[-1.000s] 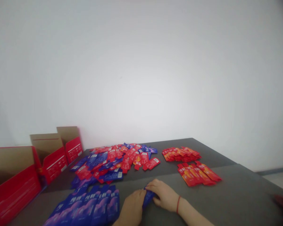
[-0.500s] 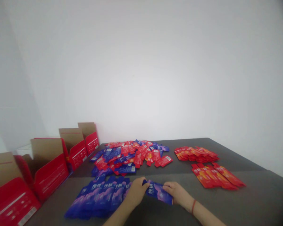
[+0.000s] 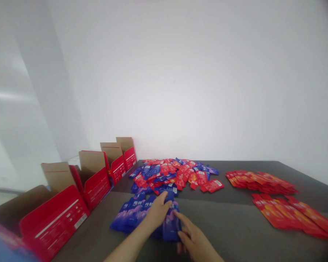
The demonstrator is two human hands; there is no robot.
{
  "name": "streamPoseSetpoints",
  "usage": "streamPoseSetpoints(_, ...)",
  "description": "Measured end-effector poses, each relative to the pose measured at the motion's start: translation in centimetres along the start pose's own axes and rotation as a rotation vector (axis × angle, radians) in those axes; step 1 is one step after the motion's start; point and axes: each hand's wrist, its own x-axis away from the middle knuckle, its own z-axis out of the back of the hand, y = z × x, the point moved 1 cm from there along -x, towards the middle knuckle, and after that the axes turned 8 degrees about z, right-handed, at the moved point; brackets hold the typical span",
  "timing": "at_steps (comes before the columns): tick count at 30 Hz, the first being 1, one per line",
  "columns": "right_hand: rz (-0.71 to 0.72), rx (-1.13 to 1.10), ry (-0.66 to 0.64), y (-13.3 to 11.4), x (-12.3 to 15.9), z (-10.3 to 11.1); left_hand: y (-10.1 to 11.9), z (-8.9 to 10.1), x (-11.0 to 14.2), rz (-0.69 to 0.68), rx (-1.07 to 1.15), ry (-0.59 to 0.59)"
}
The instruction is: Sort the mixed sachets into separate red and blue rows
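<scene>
A white wall (image 3: pixel 180 80) fills most of the view above a dark grey bench (image 3: pixel 221 229), whose far part looks darker than its near part. Along the left side of the bench runs a line of red cartons (image 3: pixel 54 218), open at the top, with brown inner flaps standing up; the nearest is the largest in view. Toward the back, a loose heap of red and blue packets (image 3: pixel 177 174) lies jumbled. On the right are two groups of overlapping orange-red packets, a nearer row (image 3: pixel 292 214) and a farther stack (image 3: pixel 259 182). At the near edge, in front of the heap, blue packets with purple patterns form an overlapping row (image 3: pixel 128 218).

The left hand (image 3: pixel 157 211) lies over the upper part of the blue packet (image 3: pixel 170 233) at the right end of that row, fingers bent across it. The right hand (image 3: pixel 191 238) is at this packet's right edge, index finger and thumb apart, both close against it. Whether either hand's fingers actually grip the packet cannot be told. It lies face up, its left edge partly hidden by the left hand.
</scene>
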Motion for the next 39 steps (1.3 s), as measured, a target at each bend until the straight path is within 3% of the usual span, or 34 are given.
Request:
streamPoseSetpoints(5, 0.036, 0.174, -0.035, 0.5, 0.1, 0.3, -5.1, 6.2, -2.0, 0.033, -0.027, 0.010)
streamPoseSetpoints(8, 0.029, 0.246, 0.025, 1.7, 0.0, 1.3, -7.3, 8.3, -2.8, 0.052, -0.037, -0.010)
streamPoseSetpoints(15, 0.061, 0.389, 0.099, 2.9, -0.7, 3.7, -8.7, 7.8, -4.5, 0.107, -0.180, 0.024)
streamPoseSetpoints(19, 0.147, 0.707, 0.165, 3.1, -1.9, 8.4, -9.2, 8.0, -4.4, 0.113, -0.314, 0.091)
streamPoseSetpoints(23, 0.000, 1.072, 0.176, 4.7, -4.5, 14.4, -7.0, 7.9, -3.2, -0.008, -0.555, 0.250)
streamPoseSetpoints(26, -0.116, 1.135, 0.190, 6.4, -6.4, 17.4, -3.2, 4.8, -1.4, -0.230, -0.533, 0.232)
streamPoseSetpoints(30, -0.175, 1.179, 0.100, 7.3, -8.1, 18.5, 2.2, -3.0, 1.6, -0.427, -0.387, 0.001)
streamPoseSetpoints(32, -0.155, 1.194, 0.036, 7.1, -8.3, 18.6, 4.0, -7.1, 2.4, -0.430, -0.362, -0.129)
streamPoseSetpoints(35, -0.104, 1.203, -0.067, 6.3, -7.6, 18.7, 5.5, -11.8, 2.5, -0.384, -0.300, -0.214)
streamPoseSetpoints(39, -0.022, 1.188, -0.140, 4.9, -4.9, 18.2, 6.9, -14.8, 2.1, -0.322, -0.267, -0.161)
